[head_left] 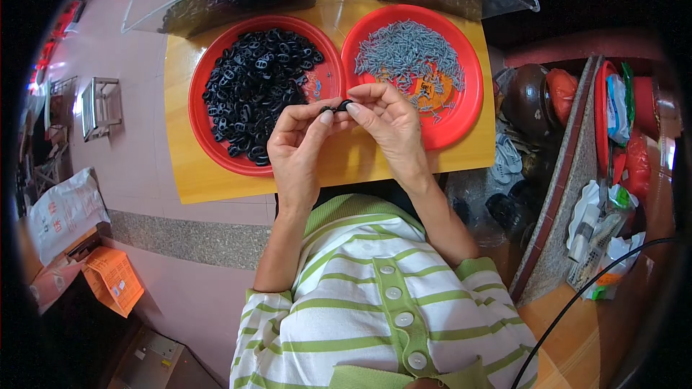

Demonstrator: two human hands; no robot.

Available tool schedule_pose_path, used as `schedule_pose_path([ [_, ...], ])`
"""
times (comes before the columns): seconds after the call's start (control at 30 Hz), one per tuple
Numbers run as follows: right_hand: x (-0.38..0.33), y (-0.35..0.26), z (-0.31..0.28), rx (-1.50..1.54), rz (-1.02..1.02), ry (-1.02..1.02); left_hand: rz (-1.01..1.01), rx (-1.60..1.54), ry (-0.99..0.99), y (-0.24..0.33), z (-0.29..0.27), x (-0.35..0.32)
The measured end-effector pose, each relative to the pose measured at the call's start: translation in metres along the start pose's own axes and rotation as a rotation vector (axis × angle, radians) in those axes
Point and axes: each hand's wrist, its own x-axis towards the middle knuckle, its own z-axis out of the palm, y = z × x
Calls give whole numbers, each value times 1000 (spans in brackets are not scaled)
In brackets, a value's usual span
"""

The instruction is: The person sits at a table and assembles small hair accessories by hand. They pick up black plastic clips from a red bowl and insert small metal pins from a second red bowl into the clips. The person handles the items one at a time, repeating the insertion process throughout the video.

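Pinching small black piece (344,106) at upper middle of frame, with long axis roughly left-right and right end tipped slightly toward top. Cannot tell front from back, too small and partly covered. Gripped between thumb and fingertips of left hand (297,140) at its left end, same with right hand (394,130) at its right end. Seen near where left red tray (197,115), with heap of black oval parts (252,86), meets right red tray (473,79), with gray screws (407,47). Both on yellow table (193,186), below clear bins (148,11) along upper edge. At far left, metal stool (91,109) on pinkish tiled floor (137,162).
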Motion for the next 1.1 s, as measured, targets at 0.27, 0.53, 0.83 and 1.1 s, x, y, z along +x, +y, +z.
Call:
schedule_pose_path([
  [0.27, -7, -3, 6, -1, 105, 22, -57, -92, 4, -4, -5, -1],
  [0.53, -5, -6, 1, -135, 12, -6, -47, 23, -11, 3, -14, 0],
  [0.83, -6, -9, 1, -73, 72, -48, -74, 92, -59, 2, -15, -1],
  [1.1, -9, -8, 7, -236, -16, -49, -24, 165, -78, 1, -16, -2],
])
